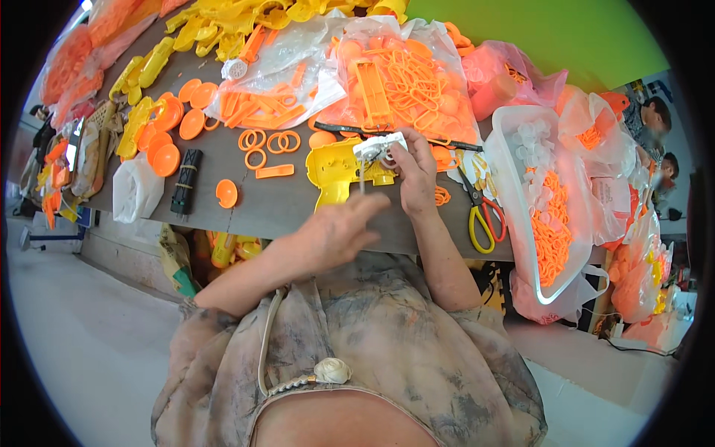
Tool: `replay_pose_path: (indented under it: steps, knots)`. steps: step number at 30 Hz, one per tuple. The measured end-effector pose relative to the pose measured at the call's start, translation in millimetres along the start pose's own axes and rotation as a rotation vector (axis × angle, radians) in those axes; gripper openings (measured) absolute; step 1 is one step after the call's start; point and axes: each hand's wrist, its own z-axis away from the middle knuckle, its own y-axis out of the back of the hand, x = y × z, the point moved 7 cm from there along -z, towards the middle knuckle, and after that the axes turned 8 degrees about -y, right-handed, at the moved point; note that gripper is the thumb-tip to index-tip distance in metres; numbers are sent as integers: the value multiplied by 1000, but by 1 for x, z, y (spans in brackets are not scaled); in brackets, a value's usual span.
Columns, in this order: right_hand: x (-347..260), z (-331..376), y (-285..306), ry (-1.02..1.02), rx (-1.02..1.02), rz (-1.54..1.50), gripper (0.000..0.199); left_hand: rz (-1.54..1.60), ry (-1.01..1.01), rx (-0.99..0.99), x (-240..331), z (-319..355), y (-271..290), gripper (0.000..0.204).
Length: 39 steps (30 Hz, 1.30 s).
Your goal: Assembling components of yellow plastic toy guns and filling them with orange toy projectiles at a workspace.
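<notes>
Above the table's near edge, my right hand (418, 175) is closed on a small white plastic part (381, 144). A thin pale strand or rod (363, 177) runs down from that part toward the fingertips of my left hand (339, 229). The left hand is blurred, with its fingers curled where the strand ends; which of the two the strand is, I cannot tell. Beneath the white part lies a yellow plastic shell (331, 173) with moulded details. An orange ball (322, 140) touches the area behind it. A long black strip (346, 129) lies behind my hands.
Scissors (480, 227) with yellow and red handles lie right of my right hand. Beyond them stands a clear tub (540, 293) of orange chains. Orange cups (165, 159), orange rings (255, 159) and a black cylinder (186, 182) lie left. Bagged orange parts (406, 82) fill the back.
</notes>
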Motion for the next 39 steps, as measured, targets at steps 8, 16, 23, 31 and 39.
replay_pose_path:
  steps: [8, 16, 23, 31, 39]
  knots:
    - [3, 8, 5, -44, -41, -83, 31, -450, -177, 119, -43, -73, 64, 43]
    - [6, 9, 0, -43, -87, -164, 37, -711, -433, -299, -66, -128, 31, 33]
    - [11, 8, 3, -37, -88, -229, 32, -808, -612, -276, -52, -122, 44, 20]
    - [6, 5, 11, -61, -87, -274, 29, -630, 108, -317, -56, -46, 79, 34]
    - [0, 9, -2, -79, 91, 153, 26, -60, 216, 83, -51, -7, 67, 53]
